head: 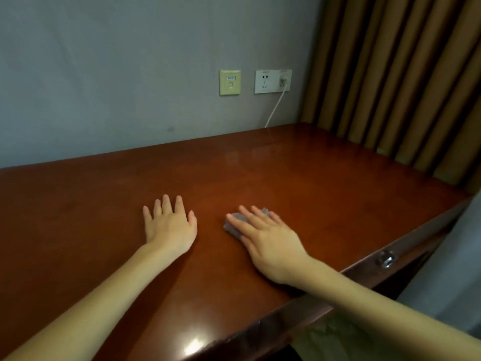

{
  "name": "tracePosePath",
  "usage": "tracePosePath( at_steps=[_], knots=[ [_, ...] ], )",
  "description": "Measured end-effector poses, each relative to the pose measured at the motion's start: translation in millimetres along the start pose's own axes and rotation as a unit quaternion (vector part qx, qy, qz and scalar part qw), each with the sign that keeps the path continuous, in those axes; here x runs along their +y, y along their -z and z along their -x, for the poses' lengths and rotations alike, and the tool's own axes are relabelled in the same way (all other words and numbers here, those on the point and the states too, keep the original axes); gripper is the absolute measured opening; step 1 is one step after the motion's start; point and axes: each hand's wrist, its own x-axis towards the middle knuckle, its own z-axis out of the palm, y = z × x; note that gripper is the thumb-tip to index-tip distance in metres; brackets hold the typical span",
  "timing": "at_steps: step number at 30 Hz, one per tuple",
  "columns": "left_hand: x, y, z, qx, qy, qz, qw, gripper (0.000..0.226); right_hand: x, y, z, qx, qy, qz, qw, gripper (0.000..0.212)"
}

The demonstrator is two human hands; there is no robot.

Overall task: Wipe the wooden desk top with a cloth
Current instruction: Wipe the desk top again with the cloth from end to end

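**Q:** How do the hands lie?

**A:** The left hand (169, 225) rests palm-down on the polished reddish-brown wooden desk top (325, 194), fingers straight and slightly spread, grasping nothing. The right hand (270, 243), near it at 3 o'clock, presses flat on a small crumpled grey cloth (235, 221). Its fingers are extended over the cloth, not curled round it. The cloth shows under the fingertips and on the thumb side of the hand, lying on the desk about midway between the front and back edges.

**Q:** And the surface?

**A:** Glossy. A bright patch of reflected light (194, 345) sits at 6 o'clock by the front edge, and a fainter sheen lies at 12 o'clock from the right hand.

**Q:** The room beyond?

**A:** A plain grey wall (130, 74) runs along the desk's far edge. On it, at 12 o'clock from the hands, is a yellowish square wall plate (229, 82). Just beside that, at 3 o'clock, a white double socket (272, 81) carries a white plug (284, 81), whose white cable (274, 109) drops to the desk's back edge. At 2 o'clock a brown pleated curtain (403, 74) with darker stripes hangs along the desk's right end.

**Q:** Any containers?

**A:** At 4 o'clock from the right hand, below the front edge, is a dark wooden drawer front (416, 250) with a round metal knob (387, 260); its contents are hidden. Grey fabric (463, 256) fills the right margin, and what it is cannot be told.
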Motion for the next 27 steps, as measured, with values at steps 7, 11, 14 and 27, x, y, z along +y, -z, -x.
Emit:
tracePosePath(
  at_steps=[7,11,14,27],
  knots=[
    [-13,11,-25,0.017,-0.009,0.011,1.000,0.064,11,-9,-94,-0.013,0.024,-0.049,0.998,0.046],
    [-28,7,-48,-0.005,0.004,0.050,0.999,0.070,77,2,-112,-0.020,-0.065,-0.037,0.997,0.047],
    [-33,4,-68,-0.001,0.014,0.074,0.997,0.070,123,12,-99,-0.027,-0.135,-0.011,0.990,0.047],
    [1,-8,-142,0.021,0.011,0.059,0.998,0.063,19,-5,-121,-0.004,0.052,-0.029,0.998,0.048]
  ],
)
